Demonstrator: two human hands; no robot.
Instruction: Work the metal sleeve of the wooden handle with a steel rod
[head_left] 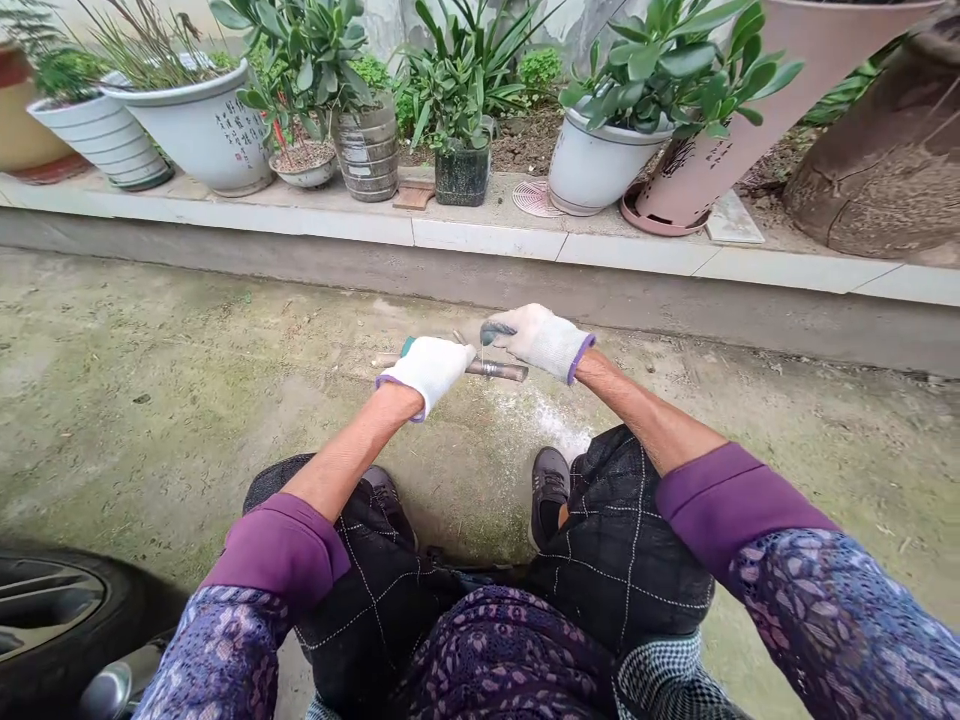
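My left hand [431, 367], in a white work glove with a purple cuff, is closed around a brown wooden stick [510, 373]. The stick lies roughly level above the ground, its pale other end showing left of the glove. Close to its right end, several turns of thin wire [490, 369] are wound around it. From these turns a fine strand runs up to my right hand [538, 338], gloved alike, with dark fingertips pinched together. A short thin twig-like piece [459, 337] juts up beside the left thumb; whether it joins the stick I cannot tell.
A low tiled ledge [487, 240] crosses in front, bearing potted plants such as a white pot [600, 165] and a pink pot [690, 175]. White powder [559, 425] is scattered on the concrete near my shoe [551, 490]. A vehicle wheel [67, 620] stands at lower left.
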